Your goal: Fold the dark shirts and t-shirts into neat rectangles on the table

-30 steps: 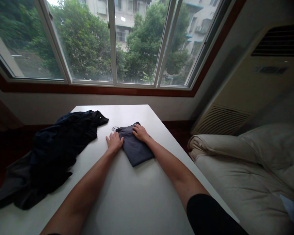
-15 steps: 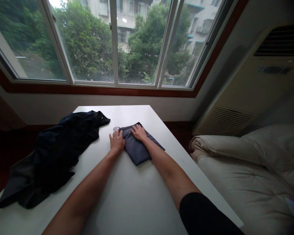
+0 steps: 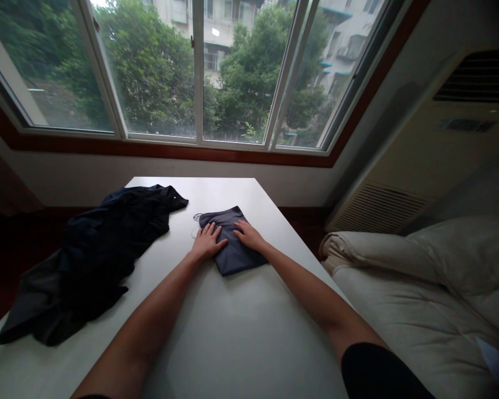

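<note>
Dark clothes [image 3: 95, 255] heap along the white table's [image 3: 233, 332] left edge. The left hand [image 3: 208, 243], fingers spread, rests on a folded grey garment [image 3: 235, 256] toward the far right corner; the right hand [image 3: 249, 235] lies open on it too, neither gripping.

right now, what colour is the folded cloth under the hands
The cloth is dark grey with a bluish-purple tint, best seen in the head view.

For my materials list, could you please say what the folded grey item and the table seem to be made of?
The folded grey item looks like matte fabric, fibre unclear, given its soft creases. The table is possibly laminated or painted board, satin-finished: smooth, white, with a faint sheen.
</note>
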Demonstrator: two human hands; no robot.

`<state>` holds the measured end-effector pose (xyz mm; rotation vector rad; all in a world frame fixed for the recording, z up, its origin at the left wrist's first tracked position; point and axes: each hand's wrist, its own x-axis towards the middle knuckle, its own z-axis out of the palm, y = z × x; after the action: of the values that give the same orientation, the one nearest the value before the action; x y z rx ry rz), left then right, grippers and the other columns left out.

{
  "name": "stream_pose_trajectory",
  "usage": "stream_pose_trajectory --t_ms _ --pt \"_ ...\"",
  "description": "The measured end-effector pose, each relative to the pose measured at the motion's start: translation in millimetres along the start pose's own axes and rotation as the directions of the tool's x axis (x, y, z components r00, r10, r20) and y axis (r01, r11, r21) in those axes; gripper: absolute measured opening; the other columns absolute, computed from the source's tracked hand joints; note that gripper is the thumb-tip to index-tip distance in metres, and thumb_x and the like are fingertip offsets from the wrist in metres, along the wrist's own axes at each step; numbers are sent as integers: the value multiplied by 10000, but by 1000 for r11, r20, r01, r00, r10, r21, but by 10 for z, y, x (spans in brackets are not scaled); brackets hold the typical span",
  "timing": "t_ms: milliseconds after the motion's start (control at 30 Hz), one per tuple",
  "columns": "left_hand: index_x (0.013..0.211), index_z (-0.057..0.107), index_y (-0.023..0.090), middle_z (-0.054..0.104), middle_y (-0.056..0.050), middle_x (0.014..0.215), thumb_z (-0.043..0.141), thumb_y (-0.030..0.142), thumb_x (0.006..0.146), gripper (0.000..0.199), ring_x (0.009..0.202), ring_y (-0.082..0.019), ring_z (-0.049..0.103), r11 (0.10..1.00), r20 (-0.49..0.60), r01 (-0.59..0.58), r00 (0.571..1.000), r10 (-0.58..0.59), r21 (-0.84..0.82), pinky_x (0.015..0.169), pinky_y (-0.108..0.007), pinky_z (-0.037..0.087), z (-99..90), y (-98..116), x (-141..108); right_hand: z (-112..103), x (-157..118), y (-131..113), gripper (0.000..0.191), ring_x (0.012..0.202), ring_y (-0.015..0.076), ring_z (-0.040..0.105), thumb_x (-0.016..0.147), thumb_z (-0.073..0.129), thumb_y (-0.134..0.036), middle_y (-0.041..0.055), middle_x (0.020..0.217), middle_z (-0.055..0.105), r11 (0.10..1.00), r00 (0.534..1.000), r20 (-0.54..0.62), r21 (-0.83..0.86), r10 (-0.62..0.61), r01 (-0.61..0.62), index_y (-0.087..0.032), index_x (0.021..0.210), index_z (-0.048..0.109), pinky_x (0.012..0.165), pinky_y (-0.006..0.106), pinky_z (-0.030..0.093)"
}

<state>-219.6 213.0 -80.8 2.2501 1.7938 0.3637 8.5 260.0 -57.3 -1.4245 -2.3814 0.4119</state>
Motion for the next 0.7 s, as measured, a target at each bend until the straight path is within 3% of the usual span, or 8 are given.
stream_pose_trajectory --t_ms 133,300,467,567,700 --pt "1595 427 227 282 -118 1704 393 535 1046 630 1578 -337 211 999 -95 41 995 -42 -10 1260 -562 162 10 -15 18 1 -530 -140 555 1521 281 363 1028 534 -483 110 1625 424 985 989 27 -84 -147 149 -215 1514 551 1250 453 304" --pt "1434 601 189 519 -143 1540 471 357 1028 458 1421 -305 450 996 -304 72 949 -87 -59 1204 -459 316 -75 18 -55 36 -900 -231 611 1580 288 224 1054 454 -565 86 1704 268 981 990 99 -158 -101 116 -284 1596 431 1273 516 190" --pt "1308 681 203 678 -139 1263 483 310 1010 374 1195 -289 601 980 -382 161 904 -195 -119 1050 -411 448 -189 69 -136 56 -737 -130 619 1603 257 125 1065 380 -605 62 1732 178 980 993 112 -197 27 -5 -333 1621 364 1275 537 76" --pt "1265 700 217 735 -115 1146 477 269 1004 348 1085 -275 662 970 -308 162 927 -212 -182 996 -405 472 -183 139 -161 46 -529 -33 630 1606 267 93 1065 351 -623 63 1739 143 976 984 129 -195 125 -98 -340 1628 344 1266 559 50" --pt "1345 664 223 757 -94 1125 450 195 998 409 1038 -240 689 939 -228 28 967 -111 -341 966 -367 495 -103 255 -158 43 -324 62 642 1604 282 88 1069 309 -626 82 1742 120 953 961 113 -202 253 -227 -325 1635 329 1255 578 35"
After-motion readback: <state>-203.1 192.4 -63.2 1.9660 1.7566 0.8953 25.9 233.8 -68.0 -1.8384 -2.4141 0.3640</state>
